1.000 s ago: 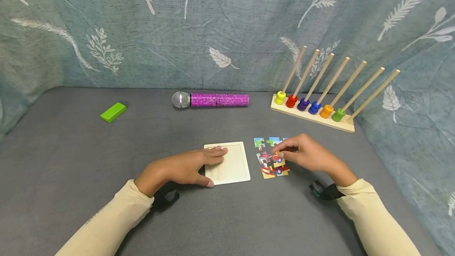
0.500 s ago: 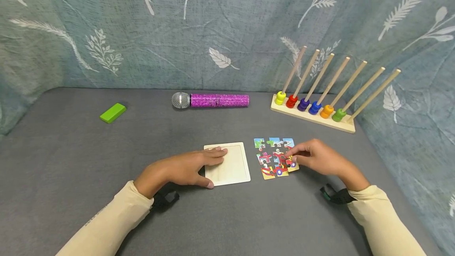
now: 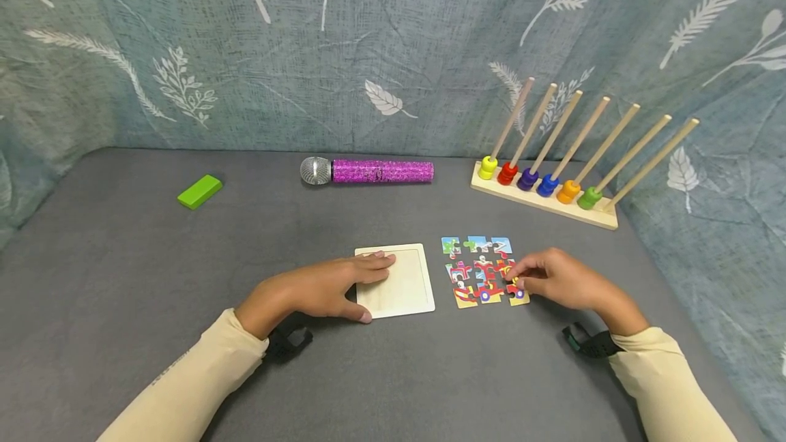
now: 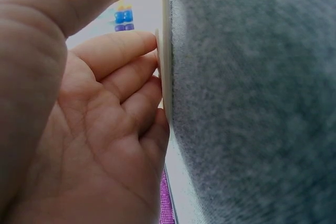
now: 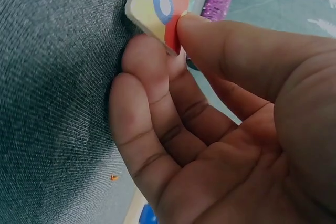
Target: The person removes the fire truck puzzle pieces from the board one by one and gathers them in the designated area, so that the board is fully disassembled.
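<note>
My left hand (image 3: 322,286) rests on a pale, square wooden puzzle tray (image 3: 405,285), fingers laid over its left part and thumb at the near left corner. In the left wrist view the fingertips (image 4: 153,40) touch the tray's thin edge. To the right, several jigsaw pieces (image 3: 485,292) showing a red vehicle lie face up in loose rows, slightly apart. My right hand (image 3: 565,283) pinches the lower right puzzle piece (image 3: 519,295), which bears a blue wheel. In the right wrist view the thumb lies against that piece's red part; other fingers are partly behind it.
Behind the tray lies a microphone (image 3: 381,171) with a glittery purple handle. A wooden peg abacus (image 3: 546,200) with coloured beads stands at the back right. A green block (image 3: 199,192) lies at the back left. Patterned cloth (image 3: 276,53) hangs behind the grey table.
My right hand has moved right and slightly nearer, taking the wheel piece from the middle of the group to its lower right corner. My left hand stays on the tray.
</note>
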Motion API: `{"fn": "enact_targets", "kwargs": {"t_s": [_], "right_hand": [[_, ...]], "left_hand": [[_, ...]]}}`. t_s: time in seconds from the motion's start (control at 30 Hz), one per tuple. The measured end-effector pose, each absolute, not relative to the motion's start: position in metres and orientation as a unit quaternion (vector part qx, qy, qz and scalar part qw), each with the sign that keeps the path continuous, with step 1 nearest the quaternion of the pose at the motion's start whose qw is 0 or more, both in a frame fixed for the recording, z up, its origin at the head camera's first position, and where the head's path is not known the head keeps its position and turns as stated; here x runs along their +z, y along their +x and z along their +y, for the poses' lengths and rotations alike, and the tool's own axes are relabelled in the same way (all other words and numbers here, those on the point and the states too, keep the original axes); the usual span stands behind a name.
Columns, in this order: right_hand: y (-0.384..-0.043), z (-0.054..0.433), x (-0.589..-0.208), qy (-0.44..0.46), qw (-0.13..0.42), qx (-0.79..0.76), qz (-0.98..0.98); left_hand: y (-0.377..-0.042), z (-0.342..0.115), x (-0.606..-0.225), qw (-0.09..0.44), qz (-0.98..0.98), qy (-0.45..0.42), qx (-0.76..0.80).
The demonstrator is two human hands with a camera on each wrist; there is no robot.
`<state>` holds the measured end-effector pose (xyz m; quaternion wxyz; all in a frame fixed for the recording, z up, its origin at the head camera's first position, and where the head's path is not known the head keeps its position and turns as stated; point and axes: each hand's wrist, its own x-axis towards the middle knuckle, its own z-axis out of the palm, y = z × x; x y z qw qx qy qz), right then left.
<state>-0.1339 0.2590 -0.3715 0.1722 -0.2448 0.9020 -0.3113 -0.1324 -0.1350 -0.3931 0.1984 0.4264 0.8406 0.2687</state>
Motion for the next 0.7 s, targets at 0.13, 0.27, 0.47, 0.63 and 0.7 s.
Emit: {"fn": "enact_targets", "kwargs": {"t_s": [0.13, 0.27, 0.47, 0.63, 0.7], "right_hand": [[-0.135, 0.259, -0.3704, -0.249, 0.171, -0.31, 0.902], [-0.1361, 0.2604, -0.3692, -0.244, 0.182, -0.325, 0.895], [-0.1359, 0.2646, -0.3684, -0.235, 0.181, -0.325, 0.898], [-0.1358, 0.2645, -0.3694, -0.229, 0.178, -0.331, 0.898], [-0.1357, 0.2644, -0.3693, -0.228, 0.173, -0.336, 0.897]], "left_hand": [[-0.1329, -0.1354, -0.3923, 0.195, 0.84, 0.43, 0.267], [-0.133, -0.1358, -0.392, 0.19, 0.841, 0.43, 0.268], [-0.1324, -0.1347, -0.3919, 0.186, 0.843, 0.432, 0.26], [-0.1316, -0.1347, -0.3917, 0.19, 0.845, 0.426, 0.26], [-0.1314, -0.1349, -0.392, 0.193, 0.846, 0.423, 0.26]]}}
